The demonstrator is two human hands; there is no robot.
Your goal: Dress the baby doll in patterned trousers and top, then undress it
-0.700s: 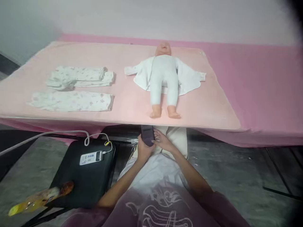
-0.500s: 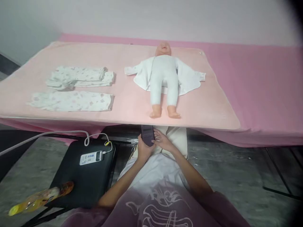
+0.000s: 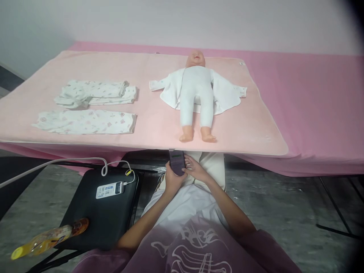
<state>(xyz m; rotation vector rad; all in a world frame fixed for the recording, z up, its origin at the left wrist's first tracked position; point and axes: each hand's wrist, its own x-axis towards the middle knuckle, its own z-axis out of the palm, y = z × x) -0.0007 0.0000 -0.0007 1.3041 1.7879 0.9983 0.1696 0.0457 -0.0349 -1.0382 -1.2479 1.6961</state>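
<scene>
My left hand (image 3: 172, 179) grips a dark phone (image 3: 176, 162) from below, low over my lap, just under the front edge of the bed. My right hand (image 3: 196, 169) rests its fingers on the phone's right side. On the pink mat (image 3: 148, 125) above lies a baby doll (image 3: 196, 94) on its back in white tights, with an opened white top spread under it. To the left lie a folded patterned garment (image 3: 95, 92) and patterned trousers (image 3: 85, 122) laid flat.
A black chair (image 3: 105, 212) stands to my left, bearing a power bank (image 3: 109, 189) on a white cable and a yellow bottle (image 3: 48, 238) at its front edge. The darker pink bed cover (image 3: 313, 98) stretches right. Grey floor lies below.
Both hands and the phone stay put. The view has sharpened and shifted very slightly.
</scene>
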